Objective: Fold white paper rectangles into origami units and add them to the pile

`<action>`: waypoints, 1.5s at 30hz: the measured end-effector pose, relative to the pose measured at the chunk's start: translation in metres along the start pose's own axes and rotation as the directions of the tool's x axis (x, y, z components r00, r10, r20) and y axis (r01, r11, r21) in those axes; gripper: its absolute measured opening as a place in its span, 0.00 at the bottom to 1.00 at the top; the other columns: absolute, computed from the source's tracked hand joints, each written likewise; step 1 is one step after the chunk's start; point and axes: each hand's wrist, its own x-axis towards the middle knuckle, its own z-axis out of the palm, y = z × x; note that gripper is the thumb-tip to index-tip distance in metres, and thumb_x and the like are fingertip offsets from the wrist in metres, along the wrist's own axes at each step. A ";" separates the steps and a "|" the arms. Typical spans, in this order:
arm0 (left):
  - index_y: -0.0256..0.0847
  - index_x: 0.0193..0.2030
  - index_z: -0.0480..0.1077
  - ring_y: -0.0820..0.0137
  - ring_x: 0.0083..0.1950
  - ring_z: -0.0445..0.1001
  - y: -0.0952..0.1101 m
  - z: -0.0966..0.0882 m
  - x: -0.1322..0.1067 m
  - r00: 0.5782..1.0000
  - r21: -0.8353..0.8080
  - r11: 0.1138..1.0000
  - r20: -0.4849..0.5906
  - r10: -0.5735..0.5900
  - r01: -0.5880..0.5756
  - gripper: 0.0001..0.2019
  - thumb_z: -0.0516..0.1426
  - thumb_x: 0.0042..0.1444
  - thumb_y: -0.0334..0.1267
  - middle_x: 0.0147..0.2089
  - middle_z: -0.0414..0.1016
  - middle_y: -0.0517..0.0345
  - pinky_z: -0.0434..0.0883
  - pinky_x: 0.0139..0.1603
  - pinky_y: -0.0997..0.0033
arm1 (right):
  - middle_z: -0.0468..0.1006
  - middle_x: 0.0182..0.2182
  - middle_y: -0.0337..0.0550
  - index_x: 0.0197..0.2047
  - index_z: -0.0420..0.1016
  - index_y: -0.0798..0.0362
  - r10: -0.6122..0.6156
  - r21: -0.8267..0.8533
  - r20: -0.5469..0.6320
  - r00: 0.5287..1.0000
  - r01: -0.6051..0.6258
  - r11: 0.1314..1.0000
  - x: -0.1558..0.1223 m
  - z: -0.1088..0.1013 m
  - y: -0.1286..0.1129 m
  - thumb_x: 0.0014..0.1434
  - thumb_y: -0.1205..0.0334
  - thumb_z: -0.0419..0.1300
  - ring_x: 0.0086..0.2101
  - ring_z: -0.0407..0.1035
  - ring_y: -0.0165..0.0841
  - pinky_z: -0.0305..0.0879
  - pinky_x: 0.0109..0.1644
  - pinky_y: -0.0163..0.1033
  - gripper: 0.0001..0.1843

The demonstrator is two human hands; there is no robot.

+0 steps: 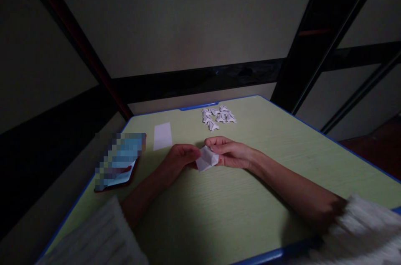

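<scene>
Between my two hands, just above the table, is a small piece of folded white paper (206, 159) with creases and a raised flap on its right side. My left hand (181, 157) pinches its left edge, thumb on top. On the other side, my right hand (230, 152) grips the upper right part with thumb and fingers; some fingertips are hidden behind the paper. Beyond the hands lie several small folded paper figures (213, 125), grouped together near the far edge. A flat white sheet of paper (162, 136) rests to the left of them.
The light green table (282, 143) has a blue rim. On its left side lies a tablet-like device (122, 164) in a dark reddish case, its screen partly blurred out. Pale panels with black bands (194, 85) stand behind the table.
</scene>
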 end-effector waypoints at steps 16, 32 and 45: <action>0.35 0.18 0.70 0.77 0.19 0.65 -0.002 -0.002 0.001 1.000 -0.015 1.000 0.002 -0.009 0.009 0.11 0.62 0.33 0.42 0.18 0.69 0.61 0.61 0.23 0.78 | 0.63 0.12 0.29 0.19 0.61 0.59 -0.087 -0.283 -0.130 0.988 0.047 0.958 0.001 0.014 0.000 0.36 0.63 0.65 0.14 0.53 0.16 0.44 0.17 0.25 0.15; 0.33 0.25 0.71 0.72 0.23 0.70 0.003 -0.002 0.001 0.999 -0.103 0.994 -0.035 0.039 -0.043 0.10 0.60 0.39 0.40 0.21 0.74 0.54 0.65 0.26 0.76 | 0.71 0.18 0.39 0.24 0.65 0.60 -0.021 -0.157 -0.108 0.994 0.004 0.988 0.003 0.009 0.001 0.42 0.57 0.62 0.17 0.60 0.17 0.54 0.19 0.22 0.14; 0.34 0.27 0.72 0.74 0.25 0.68 0.002 -0.001 0.003 0.930 0.021 0.978 -0.305 0.204 -0.207 0.09 0.59 0.40 0.39 0.23 0.73 0.59 0.66 0.29 0.75 | 0.63 0.15 0.28 0.24 0.62 0.57 -0.413 -0.488 -0.278 0.867 0.243 0.838 0.008 0.018 0.004 0.34 0.62 0.66 0.15 0.53 0.18 0.46 0.18 0.26 0.16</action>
